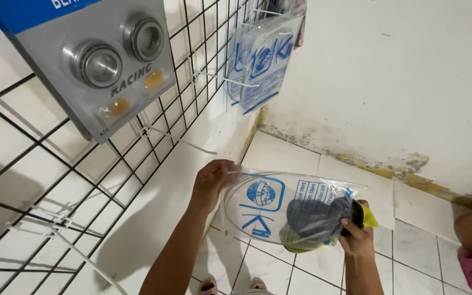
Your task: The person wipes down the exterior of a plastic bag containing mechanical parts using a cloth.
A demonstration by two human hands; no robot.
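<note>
Black wire grid (83, 180) on white tiled wall, left side, w/ white hooks. Grey card w/ two metal bearings (99, 63) hangs far left; blue-print plastic bags (263, 63) hang farther along grid. Centre, above floor tiles: clear plastic bag (263, 205) w/ grey & yellow item inside, held betw. both hands. Left hand (212, 183) pinches top edge; right hand (356, 232) closed on bag bottom, gripping item thru plastic

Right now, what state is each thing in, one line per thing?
Clear plastic bag: off the rack, held flat between both hands, dark and yellow contents inside.
Left hand: closed on the bag's top edge.
Right hand: gripping the bag's filled end.
Bearing card: hanging on the wire grid.
Printed bags: hanging from a hook.
Hook: bare.
</note>
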